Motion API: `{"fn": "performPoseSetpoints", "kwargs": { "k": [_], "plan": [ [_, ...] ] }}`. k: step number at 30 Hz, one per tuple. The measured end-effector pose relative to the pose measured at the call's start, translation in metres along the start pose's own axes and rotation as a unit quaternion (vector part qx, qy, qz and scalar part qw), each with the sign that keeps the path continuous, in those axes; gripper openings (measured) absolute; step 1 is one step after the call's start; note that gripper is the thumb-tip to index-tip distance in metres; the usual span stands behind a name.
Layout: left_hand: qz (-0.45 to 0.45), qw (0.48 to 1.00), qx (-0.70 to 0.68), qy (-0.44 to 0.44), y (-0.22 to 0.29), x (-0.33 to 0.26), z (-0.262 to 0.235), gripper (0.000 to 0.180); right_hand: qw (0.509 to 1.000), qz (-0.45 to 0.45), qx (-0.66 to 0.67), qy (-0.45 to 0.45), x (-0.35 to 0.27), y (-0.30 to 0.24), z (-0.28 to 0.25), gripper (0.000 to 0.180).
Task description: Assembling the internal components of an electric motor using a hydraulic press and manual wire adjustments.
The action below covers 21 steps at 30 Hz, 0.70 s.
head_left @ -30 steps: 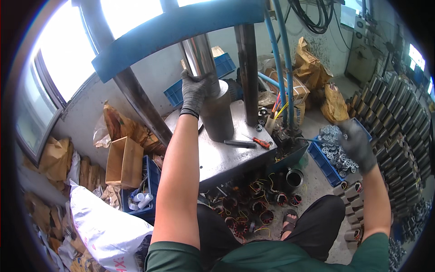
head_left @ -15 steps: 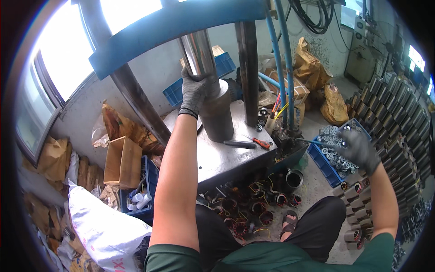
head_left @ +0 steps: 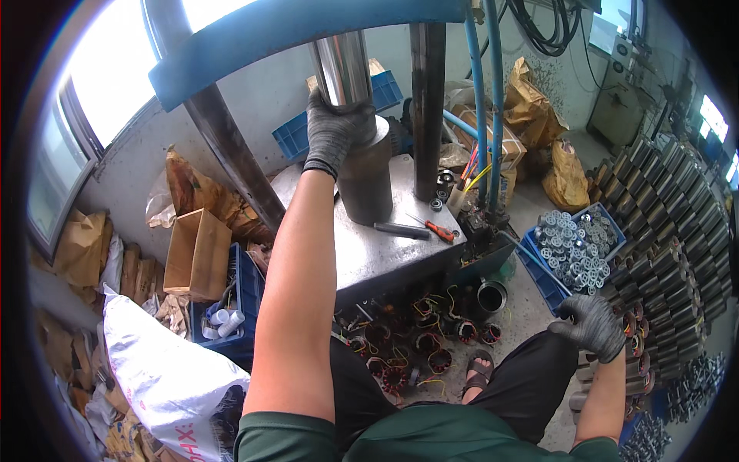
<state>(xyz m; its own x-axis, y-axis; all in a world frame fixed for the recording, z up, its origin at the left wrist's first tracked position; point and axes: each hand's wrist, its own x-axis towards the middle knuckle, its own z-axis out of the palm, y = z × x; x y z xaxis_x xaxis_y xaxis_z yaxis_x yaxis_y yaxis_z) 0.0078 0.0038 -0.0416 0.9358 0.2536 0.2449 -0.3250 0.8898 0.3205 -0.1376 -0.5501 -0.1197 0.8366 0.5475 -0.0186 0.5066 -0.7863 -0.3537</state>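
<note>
My left hand point(head_left: 336, 132), in a grey glove, is closed around something just under the polished press ram point(head_left: 342, 69). The glove hides what it grips. Right below stands a thick dark metal cylinder point(head_left: 366, 185), upright on the steel press table point(head_left: 358, 258). Beside my right knee, my gloved right hand point(head_left: 591, 327) is curled at the end of a thin blue lever point(head_left: 539, 262) that slants down from the press. On the table near the cylinder lie a dark bar point(head_left: 402, 230) and a red-handled screwdriver point(head_left: 439, 230).
Past the lever sits a blue crate point(head_left: 548, 291) of round metal parts. Stacked metal tubes point(head_left: 670, 223) line the right side. Several wound stators point(head_left: 427, 343) lie on the floor below the table. At left are a cardboard box point(head_left: 198, 254) and a white sack point(head_left: 162, 377).
My right hand has moved down and toward me, and the lever has swung down with it. My left hand stays by the ram. The view has shifted slightly.
</note>
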Motion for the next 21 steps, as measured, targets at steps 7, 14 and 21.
{"fn": "performPoseSetpoints", "kwargs": {
  "k": [7, 14, 21],
  "plan": [
    [0.159, 0.943, 0.29, 0.017, -0.015, -0.011, -0.006, 0.048, 0.997, 0.022, 0.007, 0.067, -0.003, 0.012, 0.013, 0.031],
    [0.245, 0.722, 0.643, 0.074, -0.001, -0.016, -0.02, 0.079, 0.995, 0.024, 0.004, 0.094, -0.002, 0.01, 0.017, 0.028],
    [0.215, 0.712, 0.662, 0.089, 0.007, -0.006, -0.032, 0.075, 0.995, 0.018, -0.005, 0.102, -0.001, 0.011, 0.016, 0.026]
  ]
}}
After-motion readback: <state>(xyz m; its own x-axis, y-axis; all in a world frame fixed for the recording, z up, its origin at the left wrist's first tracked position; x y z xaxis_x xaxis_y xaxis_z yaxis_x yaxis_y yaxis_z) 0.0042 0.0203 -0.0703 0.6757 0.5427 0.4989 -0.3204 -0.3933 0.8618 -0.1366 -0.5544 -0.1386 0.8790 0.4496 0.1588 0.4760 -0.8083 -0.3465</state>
